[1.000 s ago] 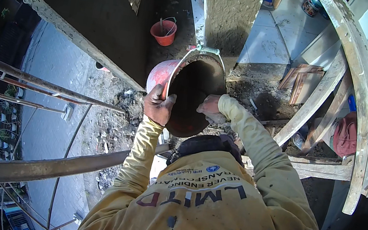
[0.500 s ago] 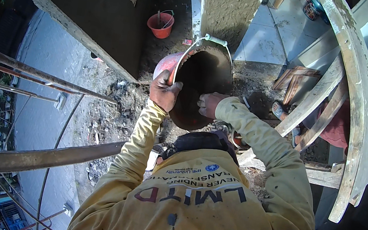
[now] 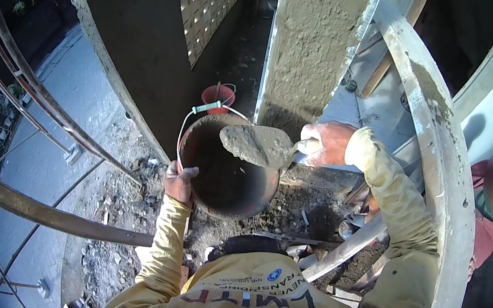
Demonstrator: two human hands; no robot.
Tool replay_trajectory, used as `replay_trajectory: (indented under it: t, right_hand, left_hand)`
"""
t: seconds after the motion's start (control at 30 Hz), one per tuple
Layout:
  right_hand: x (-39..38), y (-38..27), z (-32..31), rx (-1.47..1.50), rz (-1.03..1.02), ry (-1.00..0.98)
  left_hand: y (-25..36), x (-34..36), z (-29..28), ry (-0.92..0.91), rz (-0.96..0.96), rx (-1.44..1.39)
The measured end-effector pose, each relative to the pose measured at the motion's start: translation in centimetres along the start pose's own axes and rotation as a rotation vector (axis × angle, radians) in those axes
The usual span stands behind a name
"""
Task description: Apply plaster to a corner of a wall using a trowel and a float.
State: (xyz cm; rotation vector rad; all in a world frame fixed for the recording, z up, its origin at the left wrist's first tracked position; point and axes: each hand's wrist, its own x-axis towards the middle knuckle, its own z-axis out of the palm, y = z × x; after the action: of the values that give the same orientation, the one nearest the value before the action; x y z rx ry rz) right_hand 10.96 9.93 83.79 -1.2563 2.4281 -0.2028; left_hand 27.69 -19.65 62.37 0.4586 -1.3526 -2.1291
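My left hand (image 3: 179, 182) grips the left rim of a deep bucket (image 3: 269, 190), its thumb over the edge. The bucket is tilted so its dark inside faces me, and its wire handle with a pale green grip (image 3: 207, 108) lies toward the far left side. In my right hand (image 3: 327, 144) is the handle of a trowel. A thick heap of wet grey mortar (image 3: 255, 145) covers the trowel's blade, which hangs over the far right part of the bucket's mouth. My right fingers are closed round the handle.
A roughly plastered pillar (image 3: 309, 41) rises beyond the bucket, with a dark wall (image 3: 144, 28) to its left. A smaller red bucket (image 3: 219, 94) stands behind. A curved wooden beam (image 3: 448, 141) arcs at right; another person's red clothing (image 3: 485, 240) shows past it. Metal bars (image 3: 61, 105) cross the left.
My right hand has come up out of the bucket, to the far right, bringing the mortar-loaded trowel into sight. My left hand keeps its hold; the bucket has turned. The view has shifted toward the pillar.
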Motion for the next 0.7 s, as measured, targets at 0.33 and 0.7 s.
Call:
replay_trajectory:
  t: [0.33, 0.7]
  right_hand:
    - [-10.1, -3.6, -20.1, -0.113, -0.137, 0.154]
    - [-7.1, 4.3, -31.3, 0.427, -0.101, 0.542]
  left_hand:
    - [-4.4, -3.9, -2.3, 0.132, -0.009, 0.151]
    - [-5.9, -4.4, -1.3, 0.218, -0.03, 0.181]
